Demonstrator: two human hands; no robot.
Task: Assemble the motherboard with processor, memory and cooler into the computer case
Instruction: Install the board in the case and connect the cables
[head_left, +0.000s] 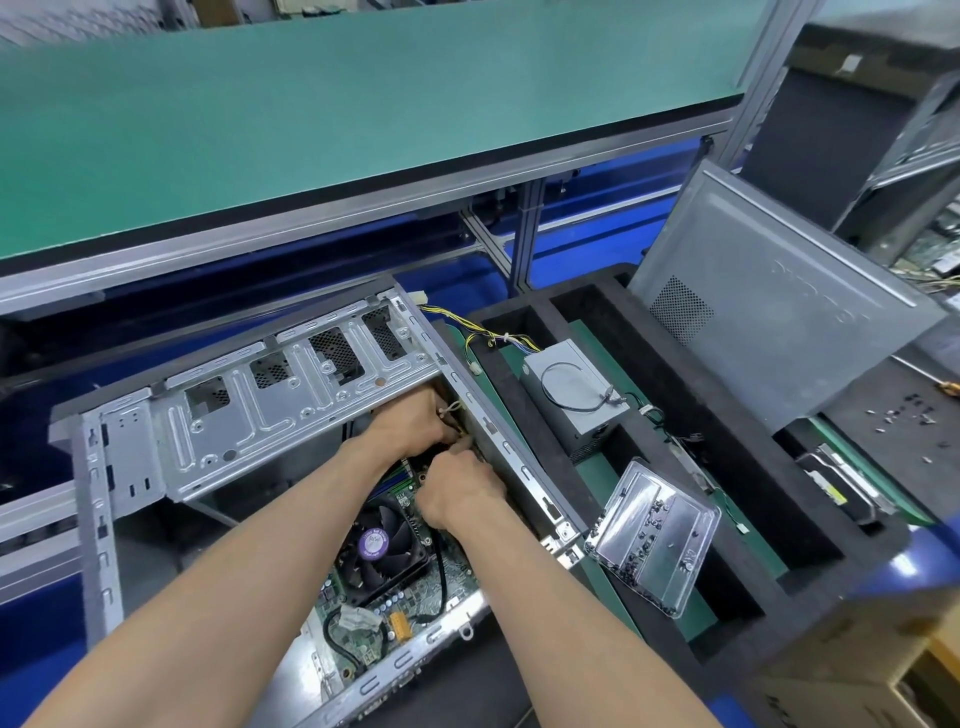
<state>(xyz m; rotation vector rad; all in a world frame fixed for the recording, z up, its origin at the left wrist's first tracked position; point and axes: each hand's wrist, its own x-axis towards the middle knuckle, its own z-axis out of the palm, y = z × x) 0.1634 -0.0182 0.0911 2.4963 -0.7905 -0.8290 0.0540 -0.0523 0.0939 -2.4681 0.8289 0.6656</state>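
Head view: computer case (218, 431) lies open on blue tabletop (571, 244), motherboard (395, 613) inside, cooler fan (382, 551) on it. Left hand (410, 421) and right hand (460, 488) deep at case's right wall, fingers curled, both pinching small wires (451, 410). Power supply (571, 395) sits in black foam tray (727, 545) beside case; clear screw tray (654, 535) tilted nearby.

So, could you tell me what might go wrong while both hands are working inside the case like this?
1. The left hand and right hand crowd the case's metal edge; a slip could scrape them.
2. The black cable beside the cooler fan could snag its blades.
3. The tilted screw tray may spill.
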